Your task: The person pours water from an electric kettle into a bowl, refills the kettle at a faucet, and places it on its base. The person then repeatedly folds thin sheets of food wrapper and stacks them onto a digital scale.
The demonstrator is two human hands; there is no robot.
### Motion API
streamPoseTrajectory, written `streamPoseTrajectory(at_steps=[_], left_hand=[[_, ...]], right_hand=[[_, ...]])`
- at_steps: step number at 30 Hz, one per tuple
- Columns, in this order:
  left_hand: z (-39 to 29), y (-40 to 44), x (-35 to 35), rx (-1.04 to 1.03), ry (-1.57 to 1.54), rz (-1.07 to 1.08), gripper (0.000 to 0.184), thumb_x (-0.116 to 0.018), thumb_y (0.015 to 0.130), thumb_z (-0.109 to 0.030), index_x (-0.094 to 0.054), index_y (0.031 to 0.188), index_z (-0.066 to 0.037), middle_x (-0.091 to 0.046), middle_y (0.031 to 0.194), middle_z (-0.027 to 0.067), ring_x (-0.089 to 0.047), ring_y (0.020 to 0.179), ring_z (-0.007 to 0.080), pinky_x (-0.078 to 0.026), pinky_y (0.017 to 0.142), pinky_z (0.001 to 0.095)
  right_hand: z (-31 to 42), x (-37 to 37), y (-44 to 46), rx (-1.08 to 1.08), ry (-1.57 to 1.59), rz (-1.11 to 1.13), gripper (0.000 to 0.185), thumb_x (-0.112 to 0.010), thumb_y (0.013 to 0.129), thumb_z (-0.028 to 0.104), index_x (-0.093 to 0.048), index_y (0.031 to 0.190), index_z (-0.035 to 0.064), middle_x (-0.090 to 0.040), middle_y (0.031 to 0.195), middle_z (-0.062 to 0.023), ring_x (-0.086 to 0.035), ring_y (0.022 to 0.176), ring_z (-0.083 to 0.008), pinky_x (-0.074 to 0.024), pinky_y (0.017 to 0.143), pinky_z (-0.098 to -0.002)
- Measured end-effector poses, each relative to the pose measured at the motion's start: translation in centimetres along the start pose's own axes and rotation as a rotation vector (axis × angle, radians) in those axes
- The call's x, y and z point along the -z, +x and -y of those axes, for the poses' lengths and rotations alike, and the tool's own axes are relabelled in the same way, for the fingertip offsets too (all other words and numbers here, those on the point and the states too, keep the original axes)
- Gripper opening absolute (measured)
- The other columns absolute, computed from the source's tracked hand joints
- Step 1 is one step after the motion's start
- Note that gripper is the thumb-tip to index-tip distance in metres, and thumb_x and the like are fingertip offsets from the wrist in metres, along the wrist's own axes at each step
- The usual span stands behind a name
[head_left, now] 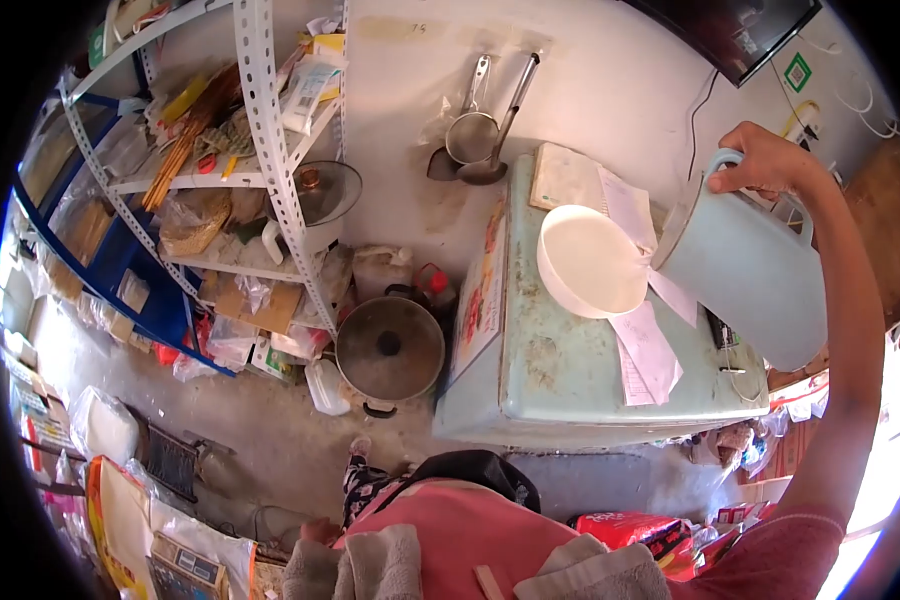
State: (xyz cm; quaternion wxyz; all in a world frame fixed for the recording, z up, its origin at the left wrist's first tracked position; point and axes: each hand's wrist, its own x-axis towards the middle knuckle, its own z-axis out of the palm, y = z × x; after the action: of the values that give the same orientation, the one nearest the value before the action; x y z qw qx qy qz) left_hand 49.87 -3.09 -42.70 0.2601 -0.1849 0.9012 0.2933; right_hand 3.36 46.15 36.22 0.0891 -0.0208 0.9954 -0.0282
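Up high, right hand curls over tilted pitcher.

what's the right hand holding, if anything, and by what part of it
The right hand holds the light blue pitcher by its handle, the fingers wrapped over it near the upper end.

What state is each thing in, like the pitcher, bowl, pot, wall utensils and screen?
Pitcher: tilted, held by its handle in the right hand
Bowl: uncovered, mouth up
Lidded pot: covered, on the floor
Strainer: hanging
Ladle: hanging
Screen: dark
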Motion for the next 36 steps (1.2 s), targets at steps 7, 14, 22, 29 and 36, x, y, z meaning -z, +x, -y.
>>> streamPoseTrajectory(at_steps=[7, 14, 22, 29, 36], left_hand=[[3.6, -1.6, -2.7, -0.365, 0.171, 0.21, 0.014, -0.059, 0.074, -0.024, -0.062, 0.071, -0.01, -0.064, 0.072, 0.0118, -0.063, 0.069, 0.0252, -0.046, 0.053, 0.0379], [4.2, -3.8, -4.6, 0.768, -1.293, 0.072, 0.013, -0.049, 0.084, -0.011, -0.06, 0.081, -0.004, -0.063, 0.07, 0.0159, -0.061, 0.059, 0.0241, -0.042, 0.046, 0.0358], [-1.9, -8.3, 2.3, 0.519, -1.071, 0.022, 0.013, -0.05, 0.077, -0.005, -0.058, 0.067, -0.003, -0.058, 0.06, 0.0108, -0.054, 0.05, 0.0156, -0.037, 0.039, 0.0275], [6.0, -9.1, 2.0, 0.536, -1.247, 0.039, 0.008, -0.053, 0.078, -0.012, -0.056, 0.074, -0.006, -0.057, 0.067, 0.0097, -0.055, 0.057, 0.0194, -0.041, 0.045, 0.0325], [18.0, -7.5, -2.2, 0.616, -1.408, -0.039, 0.015, -0.056, 0.08, -0.023, -0.057, 0.083, -0.008, -0.059, 0.079, 0.0127, -0.06, 0.068, 0.0272, -0.045, 0.051, 0.0388]], right_hand=[[0.4, -0.6, 0.6, 0.035, -0.015, 0.005, 0.029, -0.075, 0.065, 0.019, -0.054, 0.066, 0.0002, -0.042, 0.046, -0.0013, -0.036, 0.033, -0.0094, -0.0242, 0.031, -0.0265], [1.1, -1.0, 0.7, 0.023, 0.022, 0.024, 0.033, -0.078, 0.066, 0.023, -0.053, 0.066, 0.0012, -0.041, 0.046, -0.0007, -0.036, 0.034, -0.0087, -0.0243, 0.031, -0.0255], [1.2, -2.1, 0.5, -0.008, 0.061, 0.048, 0.03, -0.076, 0.07, 0.022, -0.056, 0.068, 0.0003, -0.044, 0.047, -0.0029, -0.038, 0.033, -0.0104, -0.0273, 0.029, -0.026], [3.7, -2.1, -1.2, -0.124, 0.004, -0.017, 0.03, -0.075, 0.073, 0.021, -0.055, 0.067, -0.0002, -0.045, 0.047, -0.0042, -0.039, 0.033, -0.0117, -0.0291, 0.03, -0.0279], [4.4, -1.8, -1.9, -0.198, -0.019, -0.111, 0.034, -0.076, 0.073, 0.026, -0.053, 0.066, 0.0011, -0.046, 0.048, -0.004, -0.042, 0.034, -0.0144, -0.0335, 0.032, -0.0303]])
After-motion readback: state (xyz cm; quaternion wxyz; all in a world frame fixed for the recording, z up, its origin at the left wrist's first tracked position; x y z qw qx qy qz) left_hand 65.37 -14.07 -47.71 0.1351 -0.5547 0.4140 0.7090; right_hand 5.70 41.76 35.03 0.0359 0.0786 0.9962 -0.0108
